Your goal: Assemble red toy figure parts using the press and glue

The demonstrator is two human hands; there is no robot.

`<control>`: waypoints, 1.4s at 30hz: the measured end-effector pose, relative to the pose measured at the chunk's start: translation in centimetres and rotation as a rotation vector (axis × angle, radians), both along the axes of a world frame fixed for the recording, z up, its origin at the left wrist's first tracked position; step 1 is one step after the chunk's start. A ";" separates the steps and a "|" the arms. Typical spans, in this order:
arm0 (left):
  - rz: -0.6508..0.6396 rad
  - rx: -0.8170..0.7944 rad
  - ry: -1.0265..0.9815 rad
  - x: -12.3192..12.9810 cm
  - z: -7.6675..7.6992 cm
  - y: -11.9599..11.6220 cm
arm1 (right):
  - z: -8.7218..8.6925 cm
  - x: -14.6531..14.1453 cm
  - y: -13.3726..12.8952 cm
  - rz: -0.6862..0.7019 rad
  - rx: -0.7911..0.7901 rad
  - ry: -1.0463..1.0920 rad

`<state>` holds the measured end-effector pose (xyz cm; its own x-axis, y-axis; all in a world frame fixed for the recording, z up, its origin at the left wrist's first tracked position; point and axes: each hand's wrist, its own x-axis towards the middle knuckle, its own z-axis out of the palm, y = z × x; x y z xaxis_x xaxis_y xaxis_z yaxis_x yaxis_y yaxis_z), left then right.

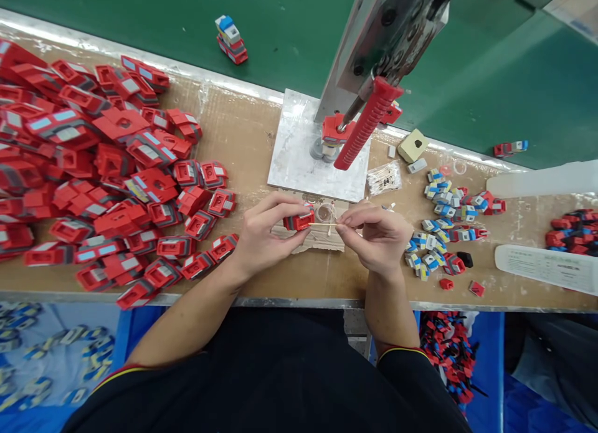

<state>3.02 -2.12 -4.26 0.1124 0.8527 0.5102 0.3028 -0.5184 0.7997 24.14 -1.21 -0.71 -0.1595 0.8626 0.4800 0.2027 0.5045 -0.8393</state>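
Between the thumb and fingers of my left hand (268,233) is a red toy vehicle part (299,219). My right hand (376,233) pinches a thin cotton swab (322,224), whose far end reaches the red part; whether it touches cannot be made out. Just behind the swab stands a small clear round dish (326,213) on a torn piece of cardboard (320,242). Another swab tip (329,231) shows near the dish. A bag of cotton swabs (384,177) lies to the right, beyond my right hand.
A press with a red handle (364,131) rises from a metal plate (299,149), with a red part under it. Red toy parts (116,165) heap on the left. Small white-blue-yellow parts (432,233) lie on the right. Behind runs a green belt (187,22); blue bins (486,358) stand below.
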 end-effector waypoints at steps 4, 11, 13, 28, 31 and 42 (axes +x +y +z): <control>0.011 -0.023 0.031 -0.1 0.1 0.0 | 0.1 0.6 0.0 -0.021 0.019 -0.047; 0.047 -0.016 -0.031 -0.2 -0.3 0.2 | -0.1 2.6 1.0 -0.039 0.020 -0.249; 0.060 -0.042 -0.074 -0.3 -0.6 0.3 | -0.4 2.6 1.4 0.079 -0.032 -0.389; 0.052 -0.339 -0.575 -0.6 -0.3 0.8 | 0.7 21.1 -0.9 -0.362 -0.440 -1.202; 0.041 -0.316 -0.569 -0.3 -0.4 0.7 | 0.5 21.3 0.2 -0.309 -0.509 -1.208; -0.117 -0.296 -0.525 0.6 -1.6 -0.2 | -2.0 5.6 -2.9 -0.093 -0.290 0.286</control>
<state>3.65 -2.31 -5.91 0.0119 0.9638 0.2662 -0.2158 -0.2575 0.9419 29.71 -4.08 -2.68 0.0302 0.9731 0.2286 -0.0254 0.2294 -0.9730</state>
